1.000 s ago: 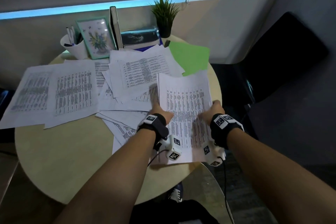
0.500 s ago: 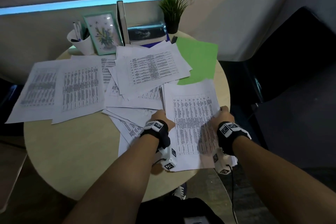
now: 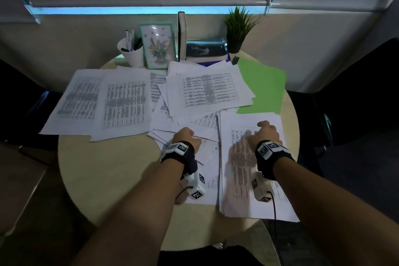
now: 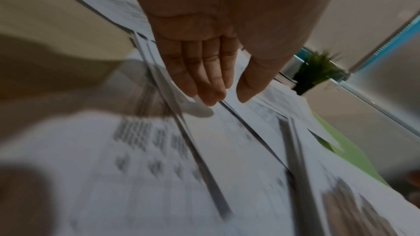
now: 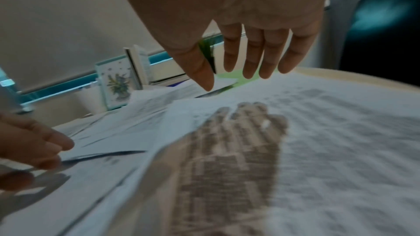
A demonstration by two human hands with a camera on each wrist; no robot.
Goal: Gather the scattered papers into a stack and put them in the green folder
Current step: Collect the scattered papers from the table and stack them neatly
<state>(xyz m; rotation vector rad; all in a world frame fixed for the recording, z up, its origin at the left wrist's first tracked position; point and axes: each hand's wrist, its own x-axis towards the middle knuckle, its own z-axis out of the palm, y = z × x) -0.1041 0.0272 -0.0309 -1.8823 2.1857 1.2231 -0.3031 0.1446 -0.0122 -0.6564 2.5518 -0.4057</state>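
Dim room, round beige table point(image 3: 121, 179) against a pale wall with a lit blue strip along the top of the frame.

Head view: papers point(image 3: 127, 103) lie scattered across the middle of the frame, overlapping. A separate sheet point(image 3: 248, 207) lies at lower right, its near corner past the table edge. The folder point(image 3: 265, 88), green, lies flat at upper right, its left part under the papers. Along the top edge stand a cup point(image 3: 132, 55) with pens, a picture frame point(image 3: 158, 46), an upright book point(image 3: 182, 34), a flat book stack point(image 3: 205, 51) and a plant point(image 3: 237, 28). Left hand point(image 3: 186, 136) sits at centre, over the papers; right hand point(image 3: 266, 134) is right of it, above the sheet. Both wrists carry black bands with markers.

Left wrist view: blurred. Left hand point(image 4: 204, 60) shows fingers straight and together, thumb slightly apart, tips down at the overlapping paper edges; holding nothing. Whether the tips touch, cannot tell. Plant point(image 4: 316, 71) at right, folder point(image 4: 354, 155) as a green strip at right edge.

Right wrist view: right hand point(image 5: 238, 33) at top, fingers spread and extended, holding nothing, clear of the sheet point(image 5: 318, 150), which carries its shadow. Left hand's fingertips point(image 5: 52, 143) at left edge rest on the papers point(image 5: 127, 132). Picture frame point(image 5: 114, 83) at centre left.
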